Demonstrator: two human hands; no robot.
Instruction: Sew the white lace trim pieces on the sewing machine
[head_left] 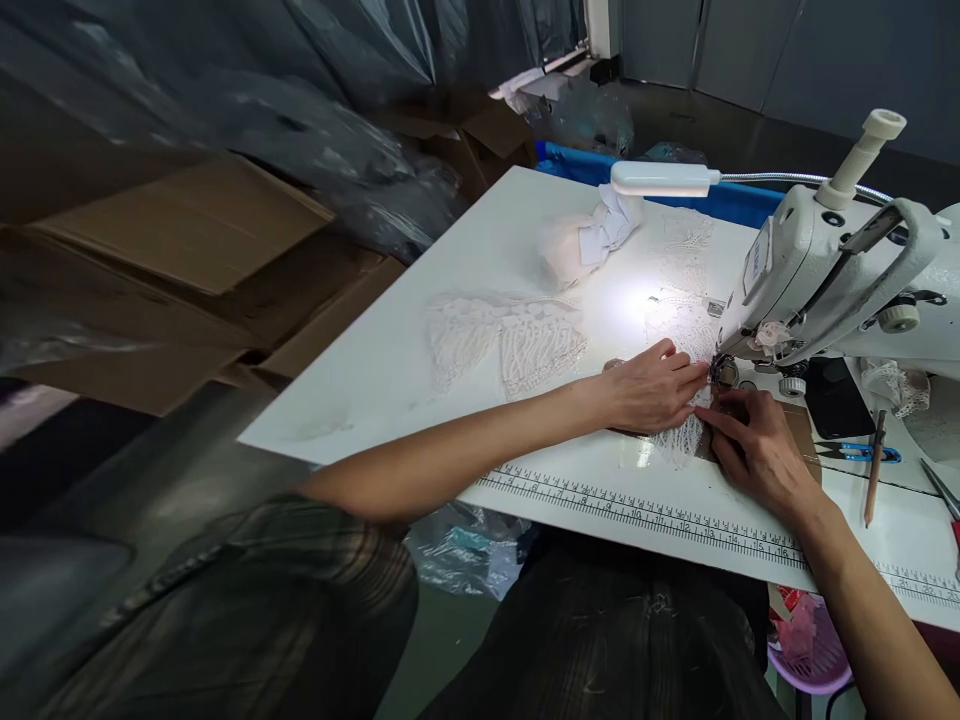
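Observation:
A piece of white lace (677,440) lies under my hands at the sewing machine (806,265), its upper part running back past the needle area. My left hand (656,388) rests over the lace from the left, fingers curled together and gripping it beside the presser foot (716,370). From the right, my right hand (765,445) pinches the lace edge between thumb and forefinger, just in front of the foot. The fingertips of both hands nearly meet. A brown flat thing shows partly beneath my left hand; its kind is hidden.
More lace pieces (517,335) and a bundle of pale cloth (592,240) lie leftward under the lamp (664,180). Right of my hands are a dark phone (836,398), blue thread snips (862,452) and a pencil (874,470). A ruler strip (637,510) follows the front edge; cardboard boxes (187,220) stand left.

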